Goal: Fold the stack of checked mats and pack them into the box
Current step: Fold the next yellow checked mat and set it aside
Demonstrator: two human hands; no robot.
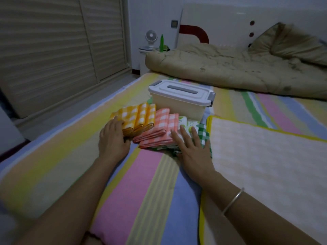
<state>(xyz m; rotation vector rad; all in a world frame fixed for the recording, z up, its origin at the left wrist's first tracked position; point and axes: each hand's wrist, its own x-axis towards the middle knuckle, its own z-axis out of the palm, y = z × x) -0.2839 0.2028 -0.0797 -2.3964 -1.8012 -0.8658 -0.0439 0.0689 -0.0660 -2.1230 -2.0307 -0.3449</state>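
Mats (pixel 155 124) block the box (pixel 178 105)
They fan just before its front, lid shut; bare bed (pixel 131 89) lies open on its left and behind, up to the quilt (pixel 221 68).

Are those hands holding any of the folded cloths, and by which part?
Nothing is held. The left grip rests on the near edge of the yellow checked mats; the right grip lies flat on the white and green mats.

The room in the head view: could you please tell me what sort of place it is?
Most likely a bedroom: a striped bed sheet, a rumpled quilt and pillow by the headboard, and a small fan on a bedside table.
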